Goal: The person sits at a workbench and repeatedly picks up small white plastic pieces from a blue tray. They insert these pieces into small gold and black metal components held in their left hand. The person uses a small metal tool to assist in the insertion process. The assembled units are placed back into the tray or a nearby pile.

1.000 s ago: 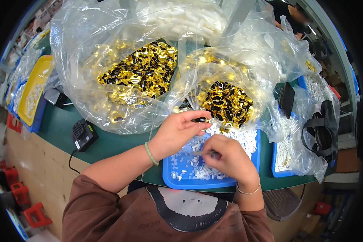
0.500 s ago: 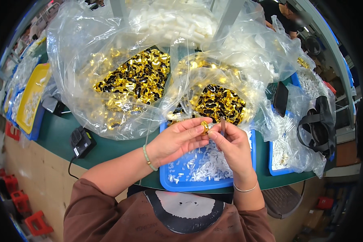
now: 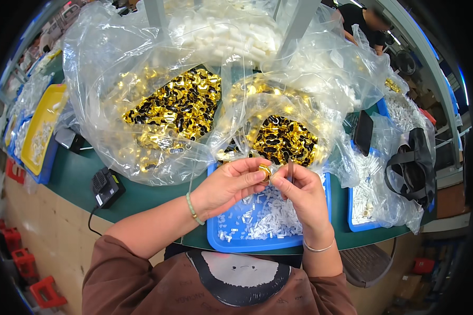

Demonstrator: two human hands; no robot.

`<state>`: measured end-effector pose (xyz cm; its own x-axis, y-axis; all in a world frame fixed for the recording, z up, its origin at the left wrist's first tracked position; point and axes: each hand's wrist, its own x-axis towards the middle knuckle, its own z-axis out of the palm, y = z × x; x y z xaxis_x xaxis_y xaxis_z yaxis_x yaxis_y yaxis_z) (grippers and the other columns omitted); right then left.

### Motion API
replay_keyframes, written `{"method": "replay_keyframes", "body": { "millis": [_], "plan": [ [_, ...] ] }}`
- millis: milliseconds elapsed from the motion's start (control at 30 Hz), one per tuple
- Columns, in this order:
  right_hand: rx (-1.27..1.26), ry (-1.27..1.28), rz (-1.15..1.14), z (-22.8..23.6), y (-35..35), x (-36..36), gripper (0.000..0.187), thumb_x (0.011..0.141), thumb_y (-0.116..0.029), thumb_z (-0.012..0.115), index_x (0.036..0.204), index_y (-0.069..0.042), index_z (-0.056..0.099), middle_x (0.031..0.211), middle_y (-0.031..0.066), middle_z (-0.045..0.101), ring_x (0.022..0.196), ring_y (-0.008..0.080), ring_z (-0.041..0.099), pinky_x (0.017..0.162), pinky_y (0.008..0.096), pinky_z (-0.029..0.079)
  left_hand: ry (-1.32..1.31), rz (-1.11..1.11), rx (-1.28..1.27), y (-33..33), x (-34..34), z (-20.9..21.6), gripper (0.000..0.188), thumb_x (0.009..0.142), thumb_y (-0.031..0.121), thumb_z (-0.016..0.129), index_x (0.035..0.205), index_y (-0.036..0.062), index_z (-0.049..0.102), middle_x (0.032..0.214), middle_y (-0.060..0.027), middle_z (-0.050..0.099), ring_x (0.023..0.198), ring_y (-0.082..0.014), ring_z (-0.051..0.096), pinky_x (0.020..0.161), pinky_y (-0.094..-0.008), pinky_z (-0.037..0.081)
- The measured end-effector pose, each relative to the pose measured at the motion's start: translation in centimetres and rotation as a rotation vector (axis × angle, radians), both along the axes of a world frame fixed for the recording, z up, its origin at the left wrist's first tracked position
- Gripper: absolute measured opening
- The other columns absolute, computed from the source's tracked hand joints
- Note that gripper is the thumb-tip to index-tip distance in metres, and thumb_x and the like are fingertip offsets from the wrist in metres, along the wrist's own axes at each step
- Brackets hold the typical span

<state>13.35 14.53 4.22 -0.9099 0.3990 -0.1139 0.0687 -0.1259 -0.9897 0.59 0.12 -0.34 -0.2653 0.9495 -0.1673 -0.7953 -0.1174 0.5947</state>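
My left hand (image 3: 237, 181), with a beaded bracelet at its wrist, pinches a small shiny gold-coloured piece (image 3: 265, 172) between thumb and fingers. Close against it, the thumb and forefinger of my right hand (image 3: 301, 190) are pressed together around a slim dark metal tool (image 3: 290, 169), whose upper end stands up between the fingers. Its tip is too small to make out. Both hands hover over a blue tray (image 3: 257, 244) with many small white plastic pieces (image 3: 273, 220) in it.
Behind my hands, clear plastic bags hold gold-and-black pieces (image 3: 181, 105) and white tubes (image 3: 226, 37). A black boxy device (image 3: 106, 187) with a cable stands left. Right are another blue tray (image 3: 352, 210), a phone-like black slab (image 3: 362, 133) and a black bag (image 3: 416, 168). A co-worker (image 3: 360, 21) is at far right.
My hands have shifted slightly, and the gold piece has turned a little in my left fingers. Both hands keep their grip. The whole view has moved a touch.
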Motion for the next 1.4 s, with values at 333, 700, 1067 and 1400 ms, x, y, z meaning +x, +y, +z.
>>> {"method": "replay_keyframes", "body": {
  "millis": [333, 700, 1067, 1400],
  "plan": [
    [-0.065, -0.056, 0.015, -0.2, 0.4, 0.2, 0.009, 0.087, -0.012, 0.071, 0.088, -0.005, 0.066, 0.071, -0.0049, 0.057, 0.061, 0.0030, 0.047, 0.055, 0.0188, 0.037, 0.022, -0.036, 0.003, -0.1, -0.1, 0.3, 0.032, 0.096, 0.014, 0.060, 0.126, 0.0066, 0.056, 0.111, -0.0006, 0.062, 0.101, -0.0080, 0.060, 0.091, -0.0242, 0.050],
    [-0.112, -0.060, 0.035, -0.6, 0.8, 0.0, 0.010, 0.086, -0.013, 0.071, 0.089, -0.004, 0.066, 0.073, -0.0024, 0.059, 0.062, 0.0049, 0.050, 0.056, 0.0198, 0.040, 0.035, -0.027, -0.009, -0.3, -0.2, 0.4, 0.031, 0.095, 0.014, 0.061, 0.125, 0.0063, 0.058, 0.110, -0.0007, 0.063, 0.099, -0.0081, 0.061, 0.090, -0.0238, 0.051],
    [-0.244, -0.072, 0.048, -0.9, 1.0, 0.2, 0.009, 0.085, -0.011, 0.073, 0.088, -0.004, 0.068, 0.072, -0.0017, 0.060, 0.060, 0.0062, 0.049, 0.054, 0.0207, 0.038, 0.113, -0.021, -0.005, -0.3, -0.1, 0.2, 0.030, 0.090, 0.009, 0.067, 0.118, 0.0044, 0.062, 0.104, -0.0029, 0.067, 0.091, -0.0087, 0.063, 0.083, -0.0233, 0.053],
    [-0.034, -0.059, 0.069, -0.2, 0.9, 0.3, 0.008, 0.083, -0.005, 0.073, 0.088, -0.001, 0.069, 0.080, 0.0007, 0.064, 0.070, 0.0060, 0.055, 0.062, 0.0196, 0.043, 0.225, -0.006, -0.009, -0.2, -0.2, 0.2, 0.028, 0.089, 0.006, 0.067, 0.117, 0.0028, 0.062, 0.098, -0.0043, 0.066, 0.086, -0.0100, 0.063, 0.080, -0.0228, 0.053]
  ]
}}
